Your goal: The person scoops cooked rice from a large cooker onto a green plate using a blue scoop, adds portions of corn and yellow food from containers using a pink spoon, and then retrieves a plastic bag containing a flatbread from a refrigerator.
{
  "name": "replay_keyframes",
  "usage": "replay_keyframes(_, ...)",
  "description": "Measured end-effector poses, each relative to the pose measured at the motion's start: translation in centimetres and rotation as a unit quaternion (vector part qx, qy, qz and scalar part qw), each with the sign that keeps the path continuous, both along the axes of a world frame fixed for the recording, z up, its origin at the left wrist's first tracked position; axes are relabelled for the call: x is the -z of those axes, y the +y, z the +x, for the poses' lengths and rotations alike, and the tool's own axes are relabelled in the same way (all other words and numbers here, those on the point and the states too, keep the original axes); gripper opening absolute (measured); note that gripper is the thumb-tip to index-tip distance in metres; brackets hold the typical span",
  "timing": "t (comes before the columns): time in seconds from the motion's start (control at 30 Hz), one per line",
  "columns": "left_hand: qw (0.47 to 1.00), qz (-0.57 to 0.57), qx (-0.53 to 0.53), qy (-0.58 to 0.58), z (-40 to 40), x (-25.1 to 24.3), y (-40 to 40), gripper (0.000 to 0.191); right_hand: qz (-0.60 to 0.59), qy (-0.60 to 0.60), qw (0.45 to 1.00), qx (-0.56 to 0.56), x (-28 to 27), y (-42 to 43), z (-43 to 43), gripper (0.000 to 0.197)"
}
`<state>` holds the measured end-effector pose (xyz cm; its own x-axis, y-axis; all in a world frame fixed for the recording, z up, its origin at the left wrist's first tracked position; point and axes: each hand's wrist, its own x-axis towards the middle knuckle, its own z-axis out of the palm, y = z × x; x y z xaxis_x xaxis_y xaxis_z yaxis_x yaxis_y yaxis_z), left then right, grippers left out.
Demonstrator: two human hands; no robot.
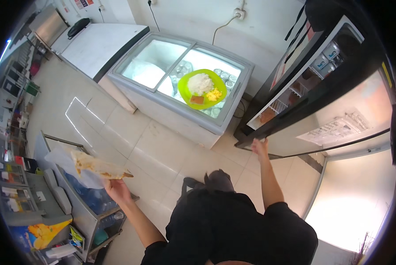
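Observation:
My left hand grips a translucent plastic bag smeared with brownish-yellow food, held out above the floor on the left. At the right, my right hand has its fingers at the lower edge of the open glass door of an upright display fridge. Between the two, on the glass lid of a chest freezer, lies a bright green plate with white rice, chopped yellow food and a flat brown piece.
The chest freezer holds round-topped containers under its sliding glass. A white-topped chest adjoins it. Packed tubs stand on the fridge shelves. A metal rack with plastic bottles is at lower left, and a glass panel at lower right.

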<state>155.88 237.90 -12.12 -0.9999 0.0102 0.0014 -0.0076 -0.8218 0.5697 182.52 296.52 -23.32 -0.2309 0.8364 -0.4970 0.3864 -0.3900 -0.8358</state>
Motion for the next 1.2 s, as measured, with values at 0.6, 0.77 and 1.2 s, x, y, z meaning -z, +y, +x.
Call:
replay_keyframes(0.6,0.995,0.063,-0.072,-0.02,-18.6,-0.2,-1.6,0.036,-0.23,0.263,0.937,-0.02,3.2,-5.0,-30.5,0.053)
replay_keyframes(0.77,0.996,0.054,-0.067,-0.007,-23.5,2.5,-3.0,0.039,-0.167,0.317,0.933,0.029,3.0,-6.4,-32.0,0.056)
replay_keyframes(1.2,0.975,0.006,-0.208,-0.083,-38.2,5.1,-14.2,0.042,-0.082,0.324,0.926,-0.173,-7.4,-12.6,-56.0,0.059)
